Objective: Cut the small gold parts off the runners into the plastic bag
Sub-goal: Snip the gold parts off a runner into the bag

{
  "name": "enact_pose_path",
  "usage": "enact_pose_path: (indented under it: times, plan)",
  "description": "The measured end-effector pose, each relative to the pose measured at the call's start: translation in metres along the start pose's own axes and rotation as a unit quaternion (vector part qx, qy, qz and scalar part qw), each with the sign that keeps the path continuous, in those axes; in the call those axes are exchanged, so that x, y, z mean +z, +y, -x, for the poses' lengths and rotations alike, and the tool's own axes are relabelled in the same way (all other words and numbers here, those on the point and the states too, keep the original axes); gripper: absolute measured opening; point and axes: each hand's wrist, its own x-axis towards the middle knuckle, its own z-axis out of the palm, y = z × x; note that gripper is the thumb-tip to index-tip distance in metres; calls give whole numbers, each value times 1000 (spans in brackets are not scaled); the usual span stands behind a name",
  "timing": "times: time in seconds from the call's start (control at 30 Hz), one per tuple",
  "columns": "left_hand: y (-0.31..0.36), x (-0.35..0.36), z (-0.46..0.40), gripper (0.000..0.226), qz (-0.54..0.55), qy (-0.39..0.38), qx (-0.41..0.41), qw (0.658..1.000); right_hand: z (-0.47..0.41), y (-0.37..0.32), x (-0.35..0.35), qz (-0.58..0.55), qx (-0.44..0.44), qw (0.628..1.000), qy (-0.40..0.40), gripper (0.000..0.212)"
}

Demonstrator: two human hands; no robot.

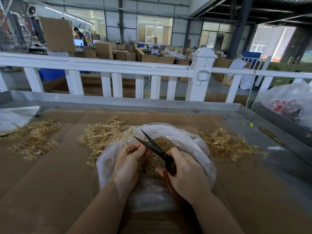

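Note:
A clear plastic bag (189,141) lies open in the middle of the table, with loose small gold parts (162,142) inside. My left hand (128,159) pinches a gold runner (129,150) over the bag's left side. My right hand (184,171) grips black scissors (155,146) by their red-brown handles. The blades stand apart, pointing up and left, close to my left fingers. A heap of gold runners (103,134) lies just left of the bag.
More gold runner heaps lie at the far left (33,137) and at the right (226,142). Brown cardboard (50,174) covers the metal-rimmed table. A white fence (104,66) runs behind it. A crumpled plastic bag (290,98) sits at the far right.

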Motion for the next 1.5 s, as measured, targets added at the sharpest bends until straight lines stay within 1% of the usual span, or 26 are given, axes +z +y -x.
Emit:
enact_pose_path:
  times: [0.1, 0.2, 0.27, 0.37, 0.53, 0.63, 0.73, 0.83, 0.93, 1.0, 1.13, 1.2, 1.23, 1.33, 1.5]
  plan:
    - [-2, -1, -1, 13, 13, 12, -10, 1000, 0, 0, 1, -7, -1, 1000, 0, 42]
    - [-2, -1, -1, 13, 9, 10, -4, 1000, 1, 1, 2, -11, 3, 1000, -4, 40]
    - [-1, 0, 0, 18, 2, 3, 5, 1000, 1, 2, 2, -12, 5, 1000, -3, 36]
    - [1, 2, 2, 34, 9, -1, 12, 1000, 2, 2, 2, -21, 6, 1000, 4, 34]
    - [3, 2, 2, 18, 14, 20, -4, 1000, 3, 2, 2, -29, 0, 1000, 6, 35]
    - [4, 1, 3, 16, 3, 7, -21, 1000, 3, 1, 1, -39, 0, 999, 8, 35]
    - [4, -1, 3, 5, -17, -22, -34, 999, 2, 0, 0, -54, -5, 998, 17, 35]
    - [4, -1, 3, 10, -16, -36, -42, 998, 2, -1, -1, -60, -8, 998, 17, 37]
    - [4, -1, 4, 2, -9, -42, -41, 998, 1, -1, -1, -57, -7, 998, 12, 37]
    - [4, -1, 3, 8, -14, -48, -35, 998, 1, -1, -1, -54, -6, 998, 16, 36]
    - [1, -2, 2, 7, -11, -57, -3, 998, 2, -2, 0, -43, -4, 999, 28, 39]
    - [1, -1, 3, 15, -17, -68, 8, 998, 2, -2, 0, -38, -5, 999, 26, 41]
    - [1, -1, 3, 16, -18, -73, 10, 997, 2, -2, 0, -37, -6, 999, 23, 41]
    - [0, 0, 4, 10, -20, -74, 13, 997, 2, -2, 0, -39, -9, 999, 20, 39]
    - [-1, -1, 3, 17, -16, -72, 16, 997, 2, -3, -1, -36, -10, 999, 19, 40]
